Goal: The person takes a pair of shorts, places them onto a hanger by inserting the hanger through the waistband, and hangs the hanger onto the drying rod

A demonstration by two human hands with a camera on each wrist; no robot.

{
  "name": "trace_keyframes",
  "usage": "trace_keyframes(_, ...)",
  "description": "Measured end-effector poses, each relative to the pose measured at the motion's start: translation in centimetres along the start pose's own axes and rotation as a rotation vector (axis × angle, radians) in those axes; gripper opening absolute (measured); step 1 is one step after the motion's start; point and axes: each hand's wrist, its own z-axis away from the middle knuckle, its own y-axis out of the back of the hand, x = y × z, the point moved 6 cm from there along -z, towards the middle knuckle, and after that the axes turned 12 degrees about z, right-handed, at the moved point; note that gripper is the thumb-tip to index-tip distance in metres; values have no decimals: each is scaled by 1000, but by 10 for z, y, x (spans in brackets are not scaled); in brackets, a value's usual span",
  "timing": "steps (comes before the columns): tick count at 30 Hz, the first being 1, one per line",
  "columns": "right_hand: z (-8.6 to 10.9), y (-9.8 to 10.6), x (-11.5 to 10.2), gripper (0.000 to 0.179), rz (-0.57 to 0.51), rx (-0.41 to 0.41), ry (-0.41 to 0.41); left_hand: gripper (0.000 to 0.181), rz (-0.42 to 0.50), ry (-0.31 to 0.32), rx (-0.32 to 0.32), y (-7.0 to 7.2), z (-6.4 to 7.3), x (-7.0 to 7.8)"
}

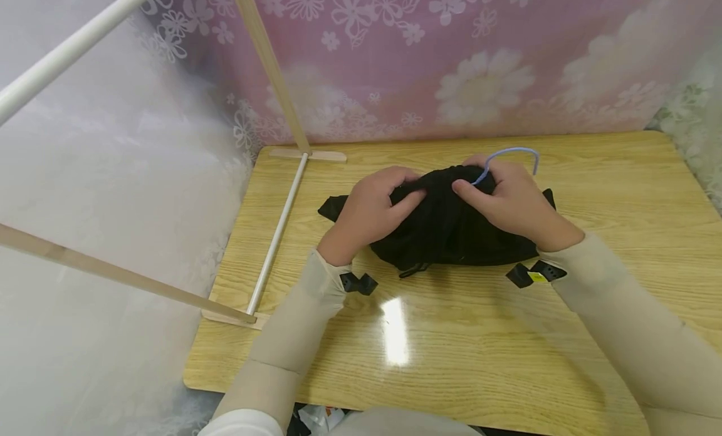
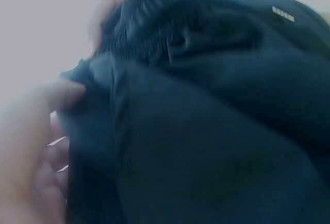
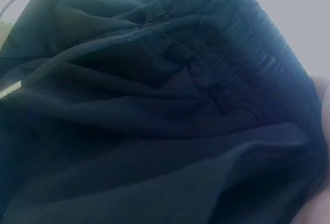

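Black elastic-waist pants lie bunched over the table in front of me. My left hand grips their upper edge on the left, thumb toward me. On the right, my right hand holds the same edge, its thumb on the near side. A blue hanger shows only its hook, curving up beside the right hand; its lower part is hidden. Gathered fabric of the waistband fills the top of the left wrist view. A dark drawstring with a metal tip crosses the right wrist view.
A rack stands at the left, with pale wooden posts, a white lower bar and a white upper bar. The wood-grain table meets a pink floral curtain at its far edge.
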Motion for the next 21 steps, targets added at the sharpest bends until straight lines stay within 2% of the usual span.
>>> trace_keyframes(6, 0, 14, 11, 30, 2, 50, -87, 22, -50, 40, 25, 20, 10, -19)
trace_keyframes(10, -3, 25, 13, 23, -24, 78, -100, 25, -90, 47, 26, 29, 14, -27)
trace_keyframes(15, -8, 32, 9, 19, -16, 51, -110, 27, -49, 37, -17, 25, 16, -30)
trace_keyframes(21, -12, 30, 3, 18, -32, 26, -70, 27, -74, 20, -11, 13, 13, -22)
